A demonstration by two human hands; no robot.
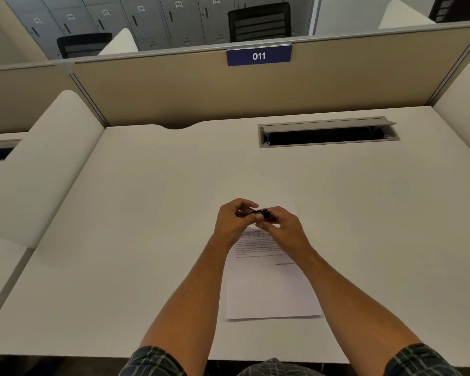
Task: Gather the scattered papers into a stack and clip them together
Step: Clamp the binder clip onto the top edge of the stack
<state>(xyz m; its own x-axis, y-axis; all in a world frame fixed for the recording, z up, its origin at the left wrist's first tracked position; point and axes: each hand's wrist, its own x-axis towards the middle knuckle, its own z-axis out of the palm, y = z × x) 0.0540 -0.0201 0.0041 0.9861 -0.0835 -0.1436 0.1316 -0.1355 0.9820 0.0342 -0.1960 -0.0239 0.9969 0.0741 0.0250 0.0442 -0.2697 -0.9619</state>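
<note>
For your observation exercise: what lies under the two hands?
The paper stack on the desk. Its top part is hidden by the hands, which hold a black binder clip.

One stack of papers (272, 291), one black binder clip (263, 213), two hands, two office chairs.

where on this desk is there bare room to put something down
The desk is bare nearly everywhere: the whole left half up to the white side divider, the strip between the cable tray and the papers, and the right side. Crowded only at centre, where both hands work the black clip over the papers.
</note>
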